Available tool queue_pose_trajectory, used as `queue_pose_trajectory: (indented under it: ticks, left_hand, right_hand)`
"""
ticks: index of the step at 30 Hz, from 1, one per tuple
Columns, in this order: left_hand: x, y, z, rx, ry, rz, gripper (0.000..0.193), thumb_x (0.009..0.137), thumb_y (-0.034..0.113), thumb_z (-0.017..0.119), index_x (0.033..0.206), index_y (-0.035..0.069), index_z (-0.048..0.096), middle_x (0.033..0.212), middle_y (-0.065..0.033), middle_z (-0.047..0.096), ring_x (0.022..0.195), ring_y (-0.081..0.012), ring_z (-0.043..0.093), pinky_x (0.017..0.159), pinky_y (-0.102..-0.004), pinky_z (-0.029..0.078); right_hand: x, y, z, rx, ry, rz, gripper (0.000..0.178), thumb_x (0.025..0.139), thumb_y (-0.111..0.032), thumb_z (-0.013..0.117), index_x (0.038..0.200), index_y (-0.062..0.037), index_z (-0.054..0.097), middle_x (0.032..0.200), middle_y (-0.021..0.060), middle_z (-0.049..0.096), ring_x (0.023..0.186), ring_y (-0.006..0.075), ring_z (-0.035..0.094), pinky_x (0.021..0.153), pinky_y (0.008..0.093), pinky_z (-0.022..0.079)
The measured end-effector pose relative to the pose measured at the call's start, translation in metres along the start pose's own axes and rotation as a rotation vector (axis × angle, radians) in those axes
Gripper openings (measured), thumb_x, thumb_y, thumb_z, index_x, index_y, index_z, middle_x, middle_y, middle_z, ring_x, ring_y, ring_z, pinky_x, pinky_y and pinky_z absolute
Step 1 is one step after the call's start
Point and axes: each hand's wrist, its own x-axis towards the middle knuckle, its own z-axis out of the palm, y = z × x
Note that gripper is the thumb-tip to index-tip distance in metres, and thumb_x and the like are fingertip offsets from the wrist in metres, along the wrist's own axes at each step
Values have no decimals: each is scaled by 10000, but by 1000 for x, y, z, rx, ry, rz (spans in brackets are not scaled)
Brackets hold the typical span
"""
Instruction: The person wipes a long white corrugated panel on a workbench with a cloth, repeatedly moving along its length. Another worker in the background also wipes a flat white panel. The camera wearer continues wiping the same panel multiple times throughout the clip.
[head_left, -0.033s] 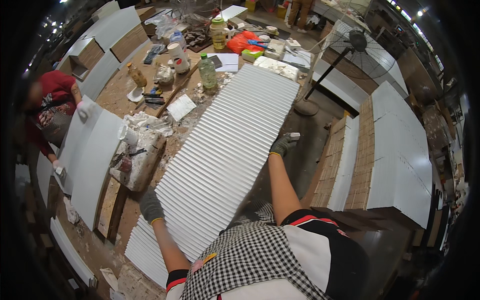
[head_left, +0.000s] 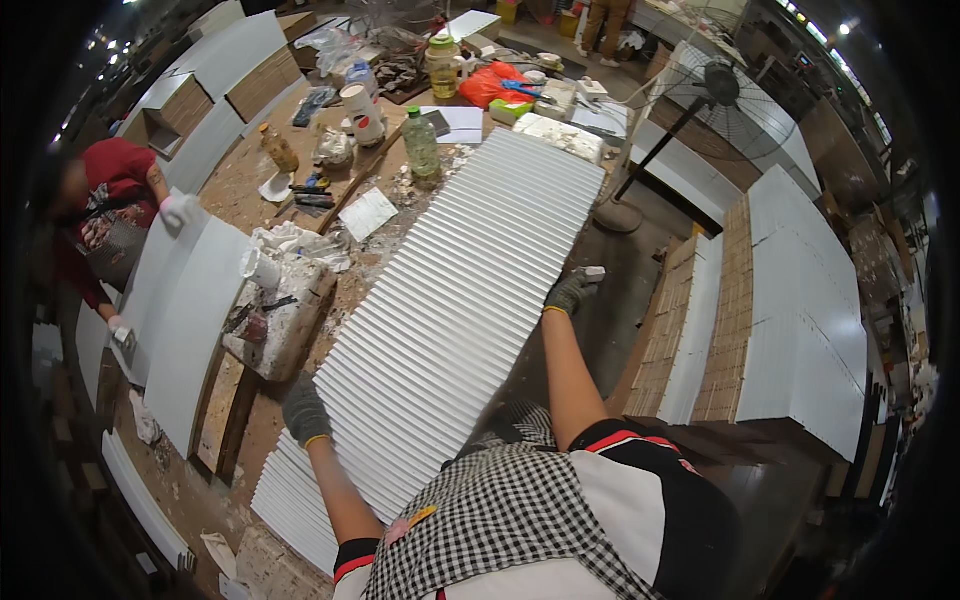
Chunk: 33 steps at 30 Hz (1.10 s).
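Observation:
A long row of white ribbed strips (head_left: 450, 300), packed side by side, slants across the bench in front of me. My left hand (head_left: 305, 408), in a dark grey glove, rests against the left edge of the row with its fingers stretched along it. On the opposite edge is my right hand (head_left: 570, 294), gloved the same way and closed around a small whitish block (head_left: 595, 274). Part of that block is hidden by the fingers. More strips (head_left: 295, 490) fan out beneath my left forearm.
Bottles, including a green one (head_left: 421, 148), and a red bag (head_left: 497, 84) crowd the bench's far end. At left, a co-worker (head_left: 115, 190) in white gloves handles pale panels (head_left: 195, 330). A standing fan (head_left: 718, 85) and stacked boards (head_left: 790, 310) are on the right.
The whole view has shifted very slightly to the right. Both my hands keep their places along the row of strips.

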Motion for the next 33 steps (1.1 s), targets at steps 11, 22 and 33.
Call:
queue_pose_trajectory:
  ticks: [11,22,33]
  left_hand:
    - [-4,1,-2,-83,21,-32,481,1140,367,442,1194,39,790,1269,-180,777,1159,-398,724,1054,-479,541]
    - [-5,16,-18,-170,46,-88,502,1143,386,475,990,5,765,1068,-227,768,927,-413,714,848,-511,556]
    - [-2,23,-32,-125,-118,-205,442,1125,348,456,1212,78,795,1255,-170,772,1110,-382,725,1021,-488,562]
  right_hand:
    - [15,-108,-13,468,-302,167,564,1111,-280,581,1563,42,481,1431,233,641,1143,290,712,852,378,628]
    - [-41,-233,-80,-363,-1338,-1528,332,994,-304,755,1276,-131,732,1098,180,685,958,399,699,840,489,597]
    - [-192,-228,99,-579,-1455,-1664,286,1019,-403,695,1283,-365,797,1064,180,709,1037,393,724,869,496,593]
